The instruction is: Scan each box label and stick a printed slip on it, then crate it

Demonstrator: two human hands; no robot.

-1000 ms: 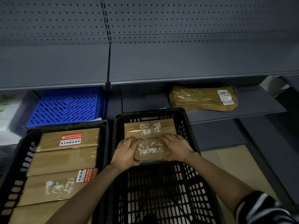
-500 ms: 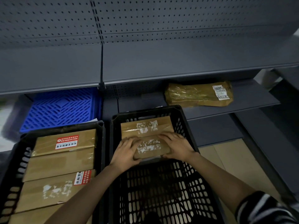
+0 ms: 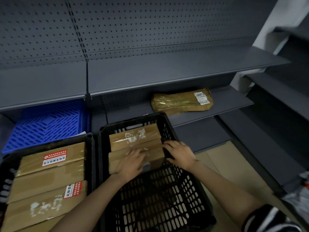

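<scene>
Right black crate (image 3: 168, 129), far end: two brown boxes packed side by side, long edges touching. The far box (image 3: 133, 134) sits against the end wall; the near box (image 3: 117, 160) is tight beside it, apparently so the row fills from the back and leaves the near floor of the crate free for more. Left hand (image 3: 132, 164) lies flat on top of the near box, fingers straight and spread, pressing rather than gripping, likely seating the box level. Right hand (image 3: 179, 153) is at the box's right end, between box and crate wall, fingers loosely bent against the end; whether it pinches the box or only nudges it, I cannot tell for certain, but it looks more like a push to square it up. Both boxes show torn white label remains on top; a printed slip cannot be made out in the motion blur. Left crate (image 3: 91, 139) holds a full row of boxes (image 3: 50, 178), several with red-and-white stickers, laid the same way, so this packing pattern seems deliberate. A taped parcel (image 3: 180, 102) with a white label lies on the lower shelf (image 3: 234, 104) behind, well apart from the crates. A blue crate (image 3: 46, 123) is tucked under the shelf at left. Judged step: crating, nearly done for this box.
</scene>
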